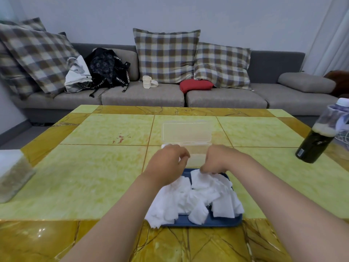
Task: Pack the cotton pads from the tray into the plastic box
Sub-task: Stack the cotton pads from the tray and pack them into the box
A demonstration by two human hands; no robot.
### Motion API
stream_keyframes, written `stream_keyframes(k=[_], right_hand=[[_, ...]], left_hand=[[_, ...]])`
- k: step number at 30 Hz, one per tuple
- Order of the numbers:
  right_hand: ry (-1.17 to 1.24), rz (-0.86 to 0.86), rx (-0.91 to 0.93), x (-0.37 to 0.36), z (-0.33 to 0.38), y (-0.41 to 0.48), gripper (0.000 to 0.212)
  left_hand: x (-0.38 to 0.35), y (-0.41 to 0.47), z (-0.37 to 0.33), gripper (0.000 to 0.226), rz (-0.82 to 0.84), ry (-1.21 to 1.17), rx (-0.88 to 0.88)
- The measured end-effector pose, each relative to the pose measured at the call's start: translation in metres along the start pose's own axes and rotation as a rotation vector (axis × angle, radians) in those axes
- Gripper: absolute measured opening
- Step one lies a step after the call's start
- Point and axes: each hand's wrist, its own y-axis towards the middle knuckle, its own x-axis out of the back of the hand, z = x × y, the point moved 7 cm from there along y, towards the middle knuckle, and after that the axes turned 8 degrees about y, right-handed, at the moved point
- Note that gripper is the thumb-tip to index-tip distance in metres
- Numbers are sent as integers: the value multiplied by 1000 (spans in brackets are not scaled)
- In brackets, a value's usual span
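A blue tray [222, 222] near the table's front edge holds a loose heap of several white cotton pads [200, 199]. Just behind it stands a clear plastic box [196, 154] with its lid [187, 131] raised toward the sofa. My left hand [166, 165] hovers over the tray's far left corner beside the box, fingers curled on a white pad that shows above the knuckles. My right hand [221, 159] reaches down at the tray's far edge, fingertips pinched on the top pads of the heap. The box's inside is partly hidden by both hands.
A dark bottle [319, 137] with a pale cap stands at the table's right edge. A clear container [13, 176] sits at the left edge. Beyond the yellow-green tiled table [94, 167] is a grey sofa [143, 95] with checked cushions and bags.
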Motion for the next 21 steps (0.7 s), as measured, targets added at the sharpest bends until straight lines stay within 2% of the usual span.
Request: stream_keyframes(k=[2,4,7,12,14,17,21], right_hand=[[-61,1,-29,-6,-1,-7,35],[-17,-8,-35,-10,-2,-8,39],[144,13,15,-16,0,-6,26],[466,-13,113,-9,1,-7,9],[603,-26,127,-2,0,-9,12],[760,-31,136,2,-2,-11,21],[845,-24,191,3,0,-16,9]], left_hand=[[-10,-5,-5,24,142,-52,58],[-20,-11,-7,26,254,-83,101],[-25,-17,-5,33,337,-72,133],[-22,-18,6,41,314,-223,240],[-21,-17,9,44,301,-287,282],[-19,-17,9,27,275,-452,321],[-15,-17,14,19,190,-722,459]])
